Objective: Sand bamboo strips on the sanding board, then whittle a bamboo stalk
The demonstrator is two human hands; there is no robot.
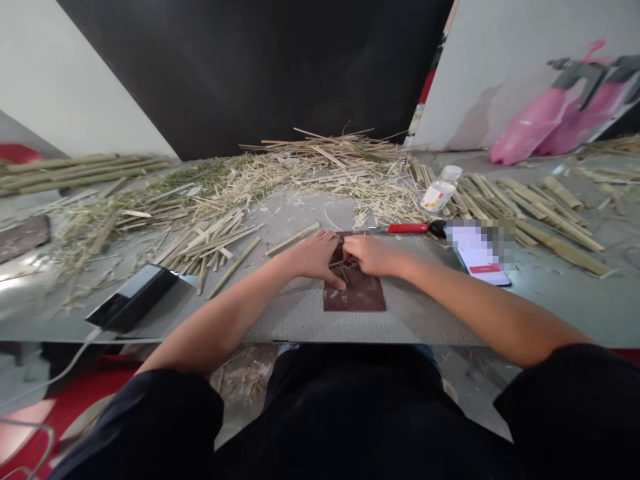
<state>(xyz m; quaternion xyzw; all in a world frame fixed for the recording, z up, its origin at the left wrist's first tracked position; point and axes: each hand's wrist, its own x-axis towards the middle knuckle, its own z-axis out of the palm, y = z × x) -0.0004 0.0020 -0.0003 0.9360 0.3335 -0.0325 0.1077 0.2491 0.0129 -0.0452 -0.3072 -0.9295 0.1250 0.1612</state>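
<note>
A dark brown rectangular sheet (363,298) lies on the table in front of me. My left hand (317,257) rests on its left part, thumb and fingers apart. Beside it, my right hand (370,253) has its fingers curled together over the sheet's upper part; what they pinch, if anything, is hidden. Close to the fingertips a thin pale strip shows on the sheet. Just beyond the right hand is a red-handled tool (407,228) with a black end. One split bamboo strip (293,240) lies past my left hand.
Shavings and thin strips (330,160) heap along the back. Cut bamboo strips (210,243) lie left, wider pieces (545,207) right. Around the table are a phone (477,257), a clear bottle (443,190), a black cabled box (133,297) and pink spray bottles (535,127).
</note>
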